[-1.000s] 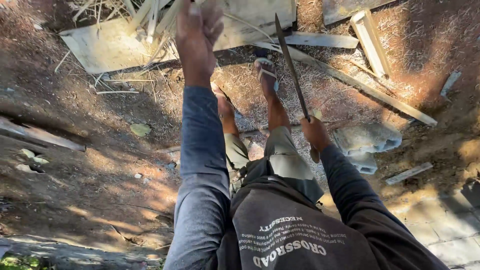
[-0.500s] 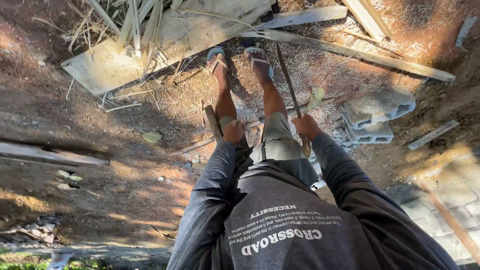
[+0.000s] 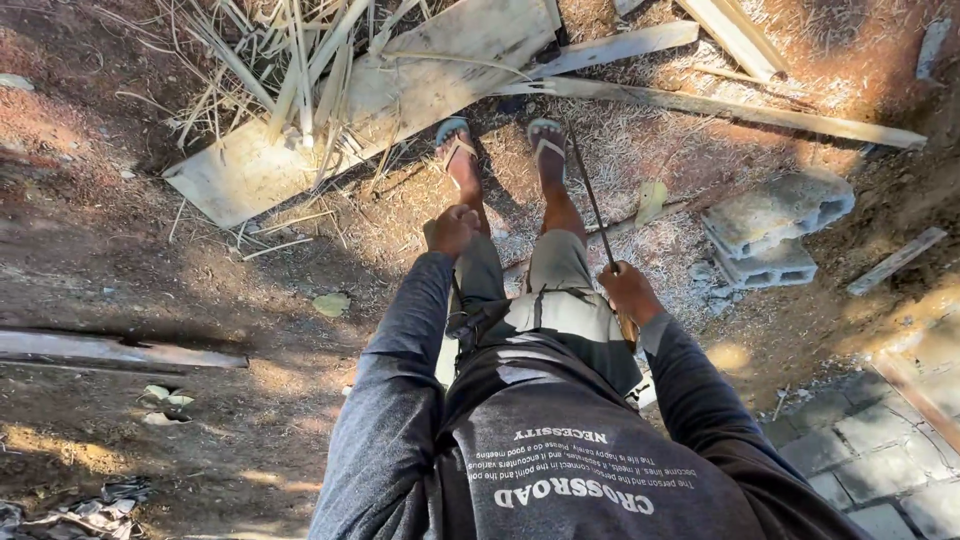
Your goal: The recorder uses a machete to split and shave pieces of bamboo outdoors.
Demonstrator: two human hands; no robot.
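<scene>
A long, narrow machete blade [image 3: 590, 195] slants up from the person's right hand [image 3: 628, 292], which is wrapped in a closed fist around the handle beside the right thigh; the tip points toward the right sandalled foot [image 3: 547, 140]. The blade looks stiff, thin and sharp-edged, probably moderately heavy toward the tip, so the handle is the only safe place to grip it. The left hand [image 3: 455, 228] is curled into a fist above the left knee; whether it pinches anything small is not clear. The person stands on dry, straw-strewn dirt in grey shorts and a dark long-sleeved shirt. Ahead of the feet lies a pale flat board [image 3: 400, 95] covered with dry split cane strips [image 3: 290, 75], with long wooden slats [image 3: 740, 108] crossing behind. Two stacked concrete blocks [image 3: 775, 228] sit to the right, near paving stones [image 3: 860, 440].
</scene>
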